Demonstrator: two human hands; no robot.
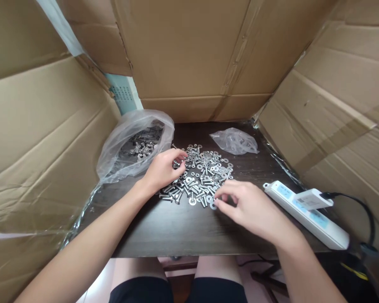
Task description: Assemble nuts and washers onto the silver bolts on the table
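Head view, contents of a dark tabletop (164,229): one loose pile of metal hardware (205,170), lying at the middle of the surface and comprising bolts (193,185), flat washers (230,165) and small nuts (197,174), all mixed, some pieces overlapping. Left hand (167,168), bare: resting over the pile's left side, fingers curling, a gap showing between thumb and forefinger; whether a small part is sitting in the grasp, cannot tell. Right hand (246,204), bare: bending its fingers at the pile's near right edge, thumb and forefinger closing toward each other just beside some washers; whether they are pinching a piece, cannot tell. Large clear plastic bag (109,147): standing open-mouthed beyond the left hand, holding dark, slender pieces (148,134) and a cluster of shiny fasteners (144,149). Small clear plastic bag (235,141): lying crumpled behind the pile, to the right, with ring-like shapes showing through. White power strip (331,235): lying slantwise along the right side, carrying a white plug-in adapter (312,199), from which a black cable (363,202) is trailing. Cardboard panels (183,54): enclosing the tabletop at left, back and right. Dark shorts (142,290): showing below the near edge.
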